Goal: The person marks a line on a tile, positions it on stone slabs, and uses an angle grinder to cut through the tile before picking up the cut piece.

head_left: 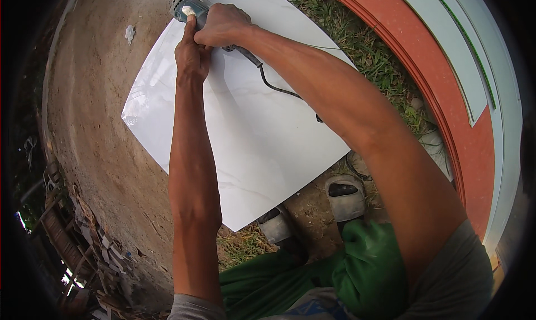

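At the far edge of a white, faintly veined slab [268, 158], both hands meet on an angle grinder [195, 17] with a teal-gray body. The left forearm rises almost straight from the lower edge, elbow nearly extended, bringing the left hand [192, 55] to the near side of the tool. One digit of it points up along the casing and touches it; the others are partly hidden, so I cannot tell how far they close. The right arm reaches diagonally from the lower right, elbow slightly bent, across the slab. Its hand, the right hand [224, 25], lies back-up with fingers curled closed around the grinder's body, just above and beside the left one. The grinder's head points toward the upper left, at the slab's far corner; its contact with the surface cannot be made out. A dark power cord [273, 87] leaves the tool's rear and passes beneath the right forearm. Grass [374, 57] borders the slab's right side.
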A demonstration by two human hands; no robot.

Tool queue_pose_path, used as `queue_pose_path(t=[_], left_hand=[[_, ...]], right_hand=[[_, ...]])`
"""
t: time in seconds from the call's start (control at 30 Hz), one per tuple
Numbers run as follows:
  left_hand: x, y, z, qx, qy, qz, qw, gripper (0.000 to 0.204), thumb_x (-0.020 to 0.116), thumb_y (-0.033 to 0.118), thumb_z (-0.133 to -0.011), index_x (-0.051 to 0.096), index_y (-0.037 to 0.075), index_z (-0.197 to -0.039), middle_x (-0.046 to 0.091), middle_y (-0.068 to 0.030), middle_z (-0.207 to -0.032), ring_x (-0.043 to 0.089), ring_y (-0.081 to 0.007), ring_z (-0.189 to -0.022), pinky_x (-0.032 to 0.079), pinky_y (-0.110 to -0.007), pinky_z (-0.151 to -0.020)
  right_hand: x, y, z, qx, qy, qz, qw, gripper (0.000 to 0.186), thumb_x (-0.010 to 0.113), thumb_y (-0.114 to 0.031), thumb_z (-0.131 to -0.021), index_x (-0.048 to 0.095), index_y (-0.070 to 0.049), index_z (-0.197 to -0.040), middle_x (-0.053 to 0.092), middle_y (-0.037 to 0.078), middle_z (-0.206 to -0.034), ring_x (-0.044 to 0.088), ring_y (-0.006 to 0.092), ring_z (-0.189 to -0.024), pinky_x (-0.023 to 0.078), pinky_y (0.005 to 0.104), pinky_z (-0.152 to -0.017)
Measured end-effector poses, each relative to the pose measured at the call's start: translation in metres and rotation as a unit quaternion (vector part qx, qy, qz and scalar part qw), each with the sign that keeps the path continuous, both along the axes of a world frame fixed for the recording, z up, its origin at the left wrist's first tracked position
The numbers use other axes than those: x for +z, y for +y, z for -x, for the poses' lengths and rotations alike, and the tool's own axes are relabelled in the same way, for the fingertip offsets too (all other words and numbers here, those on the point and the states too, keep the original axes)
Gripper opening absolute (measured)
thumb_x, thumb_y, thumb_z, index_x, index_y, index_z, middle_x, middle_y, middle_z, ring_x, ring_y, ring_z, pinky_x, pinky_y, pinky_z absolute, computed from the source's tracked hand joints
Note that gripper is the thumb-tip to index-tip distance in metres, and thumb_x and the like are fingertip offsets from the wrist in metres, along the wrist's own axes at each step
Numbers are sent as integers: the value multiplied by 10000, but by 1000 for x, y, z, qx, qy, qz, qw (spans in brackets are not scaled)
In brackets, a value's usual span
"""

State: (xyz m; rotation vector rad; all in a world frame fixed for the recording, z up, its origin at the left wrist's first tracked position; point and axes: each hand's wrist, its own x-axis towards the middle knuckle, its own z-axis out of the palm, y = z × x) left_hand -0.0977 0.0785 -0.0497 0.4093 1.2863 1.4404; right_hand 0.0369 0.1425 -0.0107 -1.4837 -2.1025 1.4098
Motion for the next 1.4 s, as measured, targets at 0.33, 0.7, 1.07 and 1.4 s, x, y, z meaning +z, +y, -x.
queue_pose_path(t=[0.33,0.7,1.07,1.4], left_hand=[[-3,0,5,15,-21,-23,999,585,755,338,-1075,576,-119,-1393,712,-188,-1310,729,-288,-1186,610,-426,-1101],[-1,0,5,-33,28,-4,999,592,579,441,-1159,506,-21,-1523,664,-143,-1429,670,-256,-1284,516,-416,-1164],[1,-2,5,-12,10,5,1000,571,605,418,-1151,527,-22,-1508,672,-136,-1422,665,-248,-1304,516,-420,-1176],[0,0,5,-16,3,9,1000,582,630,415,-1139,529,-22,-1509,673,-137,-1424,666,-247,-1302,518,-413,-1177]], right_hand=[[-2,-2,4,-2,12,-16,1000,409,775,-346,-681,768,18,-868,792,183,-910,784,338,-875,621,429,-788],[-6,-4,7,-21,12,-22,999,364,771,-324,-673,759,12,-813,772,166,-843,776,324,-832,612,415,-760],[-9,-3,9,-15,12,-31,999,379,770,-343,-676,772,3,-830,778,164,-844,777,319,-824,613,415,-754],[-11,-1,9,-19,3,-28,999,420,784,-365,-684,786,7,-881,789,163,-883,784,317,-848,621,403,-768]])
